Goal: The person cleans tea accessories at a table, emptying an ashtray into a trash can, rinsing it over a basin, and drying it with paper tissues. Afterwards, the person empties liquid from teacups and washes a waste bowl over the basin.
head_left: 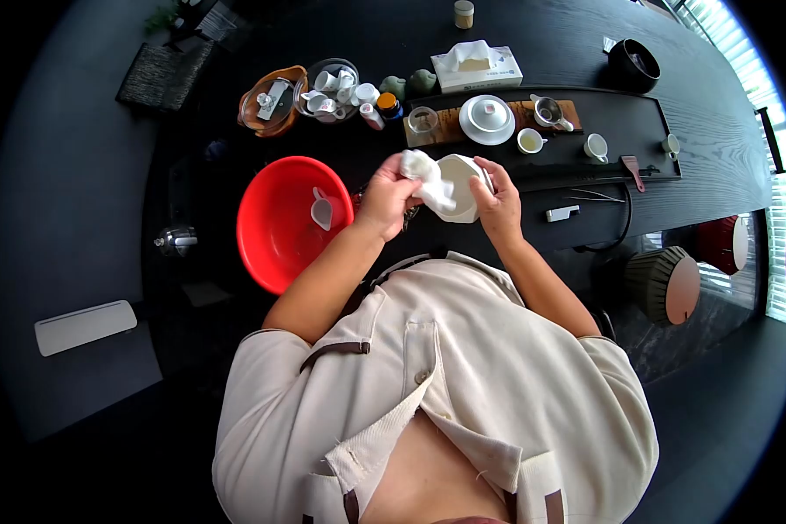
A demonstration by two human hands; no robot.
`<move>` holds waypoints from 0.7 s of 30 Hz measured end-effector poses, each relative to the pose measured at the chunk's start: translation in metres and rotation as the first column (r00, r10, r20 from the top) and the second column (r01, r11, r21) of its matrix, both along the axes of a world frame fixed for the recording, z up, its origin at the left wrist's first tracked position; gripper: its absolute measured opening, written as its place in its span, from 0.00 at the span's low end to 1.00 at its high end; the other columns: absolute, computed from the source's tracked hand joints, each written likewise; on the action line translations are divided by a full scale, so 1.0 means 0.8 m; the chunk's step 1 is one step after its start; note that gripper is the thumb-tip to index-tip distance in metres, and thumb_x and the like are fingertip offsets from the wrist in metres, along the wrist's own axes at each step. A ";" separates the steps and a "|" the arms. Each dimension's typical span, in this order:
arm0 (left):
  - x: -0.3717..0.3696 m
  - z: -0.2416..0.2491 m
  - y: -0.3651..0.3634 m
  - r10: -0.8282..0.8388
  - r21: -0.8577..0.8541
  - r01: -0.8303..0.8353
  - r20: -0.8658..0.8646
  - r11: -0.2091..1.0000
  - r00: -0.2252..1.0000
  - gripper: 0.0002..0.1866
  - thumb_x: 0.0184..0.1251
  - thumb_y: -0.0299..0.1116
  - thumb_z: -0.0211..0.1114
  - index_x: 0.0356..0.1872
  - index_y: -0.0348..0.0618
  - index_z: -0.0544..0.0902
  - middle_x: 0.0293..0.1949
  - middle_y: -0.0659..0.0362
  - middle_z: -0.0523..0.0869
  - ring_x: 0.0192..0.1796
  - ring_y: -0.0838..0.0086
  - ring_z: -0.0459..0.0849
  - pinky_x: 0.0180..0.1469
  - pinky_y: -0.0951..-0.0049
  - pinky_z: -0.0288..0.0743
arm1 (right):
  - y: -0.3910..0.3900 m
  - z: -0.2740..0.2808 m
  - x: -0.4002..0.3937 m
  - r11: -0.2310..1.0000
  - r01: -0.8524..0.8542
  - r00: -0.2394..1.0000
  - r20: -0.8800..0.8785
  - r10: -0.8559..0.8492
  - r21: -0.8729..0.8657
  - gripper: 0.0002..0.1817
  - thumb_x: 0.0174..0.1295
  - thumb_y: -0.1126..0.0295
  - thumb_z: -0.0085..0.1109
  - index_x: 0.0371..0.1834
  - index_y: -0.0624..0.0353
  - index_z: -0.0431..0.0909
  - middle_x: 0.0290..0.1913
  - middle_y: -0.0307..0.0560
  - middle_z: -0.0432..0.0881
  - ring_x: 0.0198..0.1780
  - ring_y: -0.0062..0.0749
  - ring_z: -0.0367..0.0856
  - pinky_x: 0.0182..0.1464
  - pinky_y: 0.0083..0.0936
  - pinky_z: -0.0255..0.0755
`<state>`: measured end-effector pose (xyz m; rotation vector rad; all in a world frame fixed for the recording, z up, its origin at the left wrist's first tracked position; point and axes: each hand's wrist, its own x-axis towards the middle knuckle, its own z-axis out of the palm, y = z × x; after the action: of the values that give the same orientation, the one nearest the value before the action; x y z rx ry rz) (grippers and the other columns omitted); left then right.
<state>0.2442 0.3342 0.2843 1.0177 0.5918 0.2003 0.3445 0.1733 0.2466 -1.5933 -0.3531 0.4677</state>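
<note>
Right hand [499,203]: grip clasping white bowl [459,179] | left hand [386,194]: grip pinching white cloth [428,175] against bowl | red basin [275,236] beside, on dark desk [585,52].

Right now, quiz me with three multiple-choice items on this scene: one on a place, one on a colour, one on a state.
1. Where is the small white pitcher?
A. in the basin
B. on the tissue box
C. on the floor

2. What colour is the basin?
A. blue
B. red
C. green

3. What is the left hand doing?
A. resting open on the table
B. hanging at the side
C. gripping a white cloth against the cup

Answers: 1 A, the pitcher lies inside the basin. 2 B, its wall shows red. 3 C, the left hand pinches the cloth at the white cup, which the right hand holds.
</note>
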 end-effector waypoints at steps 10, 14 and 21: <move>-0.014 0.002 -0.036 -0.135 0.914 0.315 -0.356 -0.255 0.925 0.09 0.57 0.31 0.59 0.39 0.41 0.81 0.42 0.55 0.84 0.47 0.59 0.80 0.47 0.57 0.74 | 0.010 0.008 -0.020 0.997 -0.077 0.993 -0.089 0.076 -0.005 0.21 0.57 0.64 0.63 0.55 0.55 0.78 0.42 0.49 0.83 0.45 0.30 0.81 0.51 0.26 0.72; -0.003 -0.003 -0.050 -0.107 0.838 0.505 -0.494 0.205 0.863 0.08 0.67 0.26 0.54 0.42 0.37 0.80 0.45 0.50 0.82 0.46 0.56 0.82 0.48 0.57 0.76 | 0.016 0.004 -0.026 0.999 -0.001 0.976 0.216 0.012 -0.052 0.23 0.51 0.66 0.67 0.53 0.54 0.78 0.43 0.52 0.80 0.45 0.45 0.80 0.49 0.32 0.73; 0.006 0.000 -0.049 -0.241 0.836 0.131 0.001 0.532 0.971 0.11 0.63 0.24 0.56 0.45 0.35 0.79 0.50 0.48 0.80 0.50 0.51 0.80 0.52 0.61 0.74 | 0.017 0.039 -0.007 0.999 0.036 0.835 0.550 -0.009 -0.039 0.23 0.48 0.67 0.68 0.50 0.55 0.80 0.40 0.51 0.79 0.42 0.45 0.78 0.46 0.34 0.73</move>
<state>0.2488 0.2949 0.2844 1.9944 0.2391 0.3683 0.3387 0.1870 0.2776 -1.7606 -0.7638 -0.0192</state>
